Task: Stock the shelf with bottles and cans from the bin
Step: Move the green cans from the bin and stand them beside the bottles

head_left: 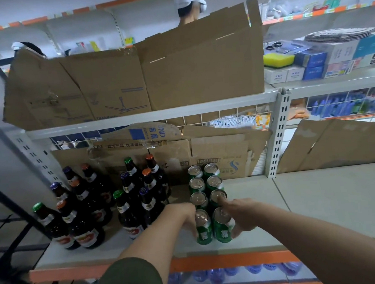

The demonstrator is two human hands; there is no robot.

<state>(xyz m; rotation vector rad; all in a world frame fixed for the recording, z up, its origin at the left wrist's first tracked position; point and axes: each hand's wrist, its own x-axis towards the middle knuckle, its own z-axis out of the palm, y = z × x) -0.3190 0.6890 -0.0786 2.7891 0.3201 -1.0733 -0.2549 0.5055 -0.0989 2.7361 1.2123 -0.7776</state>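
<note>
Eight green aluminium cans (pixel 214 181) stand in two rows on the pale grey shelf board (pixel 315 200) at centre frame, beside dark glass bottles (pixel 88 212) at lower left. The left hand (pixel 186 218) grips the front-left can (pixel 203 228). The right hand (pixel 242 217) grips the front-right can (pixel 222 227), forefinger outstretched.

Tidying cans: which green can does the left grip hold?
The front can of the left column, nearest the shelf edge; the left grip holds its left side.

Your left hand (pixel 186 215) is extended forward with the forearm bare, its fingers curled down round the front left can (pixel 203 230). Your right hand (pixel 243 217) enters from the right. Its thumb and lower fingers grip the front right can (pixel 222 227), and its index finger (pixel 223 202) points straight forward.
</note>
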